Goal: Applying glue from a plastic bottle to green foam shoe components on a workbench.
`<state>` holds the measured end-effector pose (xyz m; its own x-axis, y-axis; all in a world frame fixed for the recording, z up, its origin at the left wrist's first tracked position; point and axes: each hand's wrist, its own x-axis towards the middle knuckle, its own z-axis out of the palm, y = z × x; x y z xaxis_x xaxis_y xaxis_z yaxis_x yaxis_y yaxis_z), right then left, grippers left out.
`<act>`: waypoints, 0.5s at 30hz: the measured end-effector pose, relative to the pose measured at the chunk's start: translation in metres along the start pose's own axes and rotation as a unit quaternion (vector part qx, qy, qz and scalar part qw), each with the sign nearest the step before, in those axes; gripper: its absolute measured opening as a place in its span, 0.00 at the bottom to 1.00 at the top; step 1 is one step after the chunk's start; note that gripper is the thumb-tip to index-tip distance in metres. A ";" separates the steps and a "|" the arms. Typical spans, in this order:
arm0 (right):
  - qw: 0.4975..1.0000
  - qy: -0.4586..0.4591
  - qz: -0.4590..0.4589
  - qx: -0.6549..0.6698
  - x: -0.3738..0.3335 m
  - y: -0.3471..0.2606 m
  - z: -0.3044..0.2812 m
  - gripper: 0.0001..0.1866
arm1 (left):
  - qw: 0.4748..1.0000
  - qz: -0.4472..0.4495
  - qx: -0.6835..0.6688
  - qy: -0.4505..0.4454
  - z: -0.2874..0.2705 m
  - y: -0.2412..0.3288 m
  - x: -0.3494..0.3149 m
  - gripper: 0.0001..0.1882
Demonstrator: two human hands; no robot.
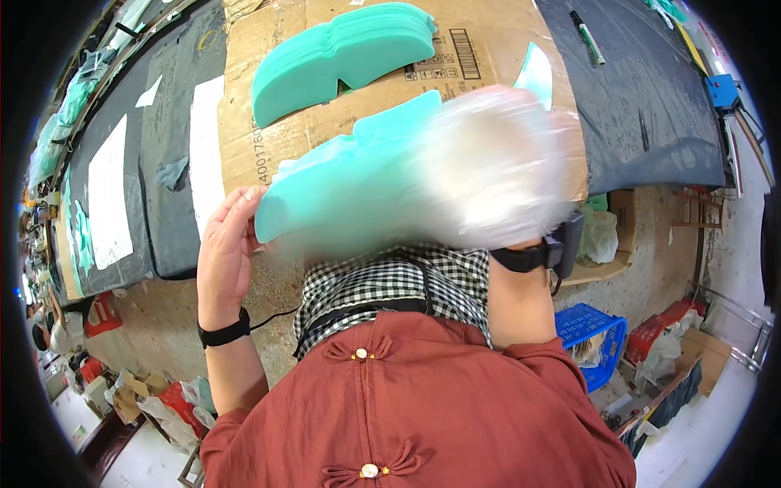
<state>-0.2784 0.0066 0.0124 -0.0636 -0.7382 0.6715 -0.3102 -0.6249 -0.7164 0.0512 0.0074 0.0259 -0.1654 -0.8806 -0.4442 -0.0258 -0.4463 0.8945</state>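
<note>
Two hands: I see both of my own in the head view, each with a black band at the wrist.
Left hand (225,248): fingers curled round the left end of a teal foam stack (342,191), thumb on its near side, pinching it.
Right hand (521,175): lost in a pale motion blur above its wrist band; I cannot tell how far its fingers are open or what they grip.
Teal stacks, two: the held one sits tilted just above my checked apron, over the table's near edge; a second teal stack (342,57) lies flat further back, well apart from both hands.
Cardboard sheet (244,98), one: brown, flattened under both stacks, with black printed marks and a barcode patch near its far right.
White paper sheets (108,195), about three: long rectangles on the dark mat at the left.
Marker pen (587,38), one: green-and-white, on the dark mat at the far right.
Blue crate (592,329), one: plastic, on the floor by my right side.
</note>
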 end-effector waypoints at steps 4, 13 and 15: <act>0.919 0.252 0.066 0.298 -0.001 -0.010 -0.008 0.29 | 0.999 0.001 0.001 0.036 0.011 0.008 0.001 0.15; 0.958 -0.040 -0.008 0.285 0.000 -0.055 0.119 0.13 | 0.991 0.057 -0.054 0.113 0.039 0.013 -0.015 0.16; 0.982 -0.058 -0.058 0.172 0.003 -0.052 0.097 0.12 | 0.993 0.035 -0.040 0.109 0.055 0.022 -0.019 0.15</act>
<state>-0.1705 0.0124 0.0333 0.0672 -0.6684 0.7407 0.0317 -0.7406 -0.6712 -0.0002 0.0225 0.0571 0.0525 -0.9194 -0.3898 0.0575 -0.3869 0.9203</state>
